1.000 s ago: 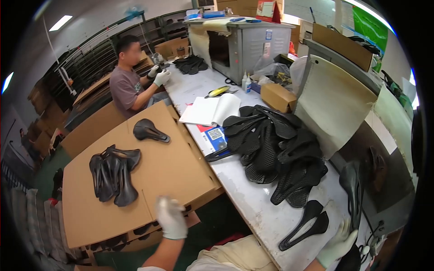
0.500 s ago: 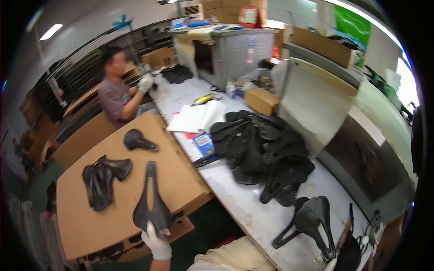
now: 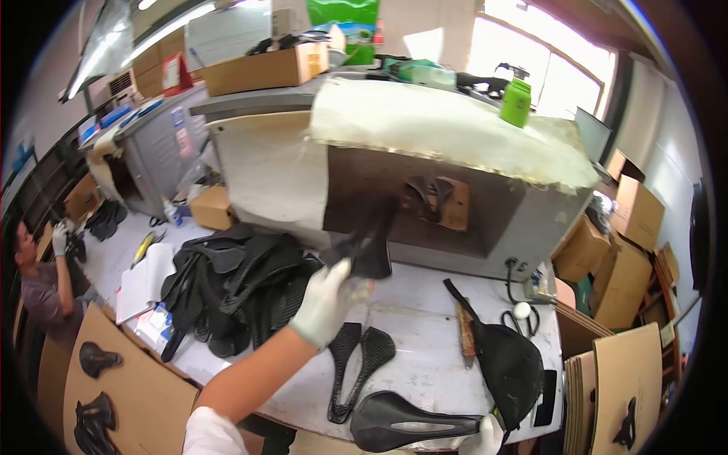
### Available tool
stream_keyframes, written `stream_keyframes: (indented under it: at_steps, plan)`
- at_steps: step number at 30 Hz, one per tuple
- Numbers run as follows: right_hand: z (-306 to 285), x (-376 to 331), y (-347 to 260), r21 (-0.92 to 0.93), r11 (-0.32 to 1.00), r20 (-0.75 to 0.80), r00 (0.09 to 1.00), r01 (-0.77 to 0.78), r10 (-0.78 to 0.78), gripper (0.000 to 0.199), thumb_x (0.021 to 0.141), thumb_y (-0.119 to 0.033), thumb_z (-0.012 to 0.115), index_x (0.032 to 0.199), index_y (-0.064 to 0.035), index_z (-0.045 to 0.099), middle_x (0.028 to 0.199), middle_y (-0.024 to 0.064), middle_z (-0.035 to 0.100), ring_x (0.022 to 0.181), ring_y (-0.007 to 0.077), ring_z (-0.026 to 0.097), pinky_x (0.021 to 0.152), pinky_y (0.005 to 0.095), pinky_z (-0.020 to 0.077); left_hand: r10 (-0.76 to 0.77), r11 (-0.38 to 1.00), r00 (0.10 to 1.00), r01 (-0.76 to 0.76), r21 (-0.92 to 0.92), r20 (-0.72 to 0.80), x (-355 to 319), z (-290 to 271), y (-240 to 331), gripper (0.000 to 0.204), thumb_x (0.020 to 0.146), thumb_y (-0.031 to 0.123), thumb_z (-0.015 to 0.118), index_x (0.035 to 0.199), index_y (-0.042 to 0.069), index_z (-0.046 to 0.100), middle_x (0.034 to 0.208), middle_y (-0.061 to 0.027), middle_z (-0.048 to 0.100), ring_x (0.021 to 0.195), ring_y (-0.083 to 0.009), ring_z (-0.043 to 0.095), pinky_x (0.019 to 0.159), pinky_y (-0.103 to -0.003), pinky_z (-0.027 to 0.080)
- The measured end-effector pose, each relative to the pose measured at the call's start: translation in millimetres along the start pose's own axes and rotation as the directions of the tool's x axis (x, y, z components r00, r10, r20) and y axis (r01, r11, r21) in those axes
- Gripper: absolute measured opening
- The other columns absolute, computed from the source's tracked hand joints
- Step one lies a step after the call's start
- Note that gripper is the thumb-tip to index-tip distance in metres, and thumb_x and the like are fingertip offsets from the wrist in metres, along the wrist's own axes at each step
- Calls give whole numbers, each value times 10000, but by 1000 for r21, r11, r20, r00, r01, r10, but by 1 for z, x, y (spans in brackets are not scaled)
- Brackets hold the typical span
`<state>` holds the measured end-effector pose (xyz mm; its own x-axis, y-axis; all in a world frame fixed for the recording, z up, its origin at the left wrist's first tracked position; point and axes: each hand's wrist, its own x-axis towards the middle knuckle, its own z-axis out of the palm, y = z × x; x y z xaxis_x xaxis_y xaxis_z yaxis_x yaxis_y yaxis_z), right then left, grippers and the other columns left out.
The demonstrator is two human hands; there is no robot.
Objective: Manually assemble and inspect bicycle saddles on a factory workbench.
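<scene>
My left hand (image 3: 324, 302), in a white glove, reaches over the table and grips a black bicycle saddle (image 3: 371, 254), smeared by motion, before the opening of a grey box (image 3: 523, 227). Inside that box, dark saddle-like shapes (image 3: 431, 196) stand by a piece of cardboard. My gloved right hand (image 3: 485, 437), low in the head view, closes on the narrow nose of another black saddle (image 3: 379, 425) with a long centre slot. A textured black saddle piece (image 3: 345, 379) lies just beyond it. Left of my left hand is a heap of black saddle covers (image 3: 235, 284).
A black rounded pouch-like thing (image 3: 512, 368), a wooden-handled tool (image 3: 465, 337) and a black phone-like slab (image 3: 545, 398) lie at the right. Saddles (image 3: 98, 360) rest on a cardboard-topped surface (image 3: 148, 387) at the left, near a seated co-worker (image 3: 49, 284). Cardboard sheets (image 3: 629, 379) stand at right.
The view has turned right. My left hand has carried the saddle from the cardboard-topped surface across to the box opening. A slotted saddle now shows in my right hand.
</scene>
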<state>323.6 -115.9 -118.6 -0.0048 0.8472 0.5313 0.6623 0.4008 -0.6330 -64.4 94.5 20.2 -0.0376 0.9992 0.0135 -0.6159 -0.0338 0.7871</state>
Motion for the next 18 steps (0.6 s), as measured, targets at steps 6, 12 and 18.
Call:
stream_keyframes:
  at_steps: [6, 12, 18]
  plan:
    - [4, -2, -7, 22, 999, 37, 998, -45, 44, 538, 875, 205, 597, 1372, -2, 610, 1247, 295, 610, 850, 361, 686, 669, 360, 576, 51, 996, 994, -58, -73, -93, 115, -15, -25, 568, 1071, 273, 583, 1472, -92, 411, 1475, -300, 515, 1259, -399, 637, 984, -464, 547]
    - [-17, 63, -48, 621, 276, 311, 554, -734, 772, 414, 1067, -329, 553, 947, 62, 619, 665, 152, 639, 548, 262, 679, 497, 367, 536, -126, 950, 991, 107, 294, 45, 14, -7, -25, 519, 1048, 311, 617, 1385, -79, 557, 1243, -212, 666, 1010, -278, 704, 874, -402, 576]
    - [39, 82, -67, -30, 835, 433, 746, -549, 506, 591, 933, -365, 764, 1352, 26, 621, 1003, 166, 739, 797, 266, 753, 728, 362, 606, -294, 107, 812, -497, 861, 505, -78, -58, -16, 274, 931, 101, 603, 1177, 58, 716, 1118, -120, 715, 1043, -330, 707, 941, -456, 578]
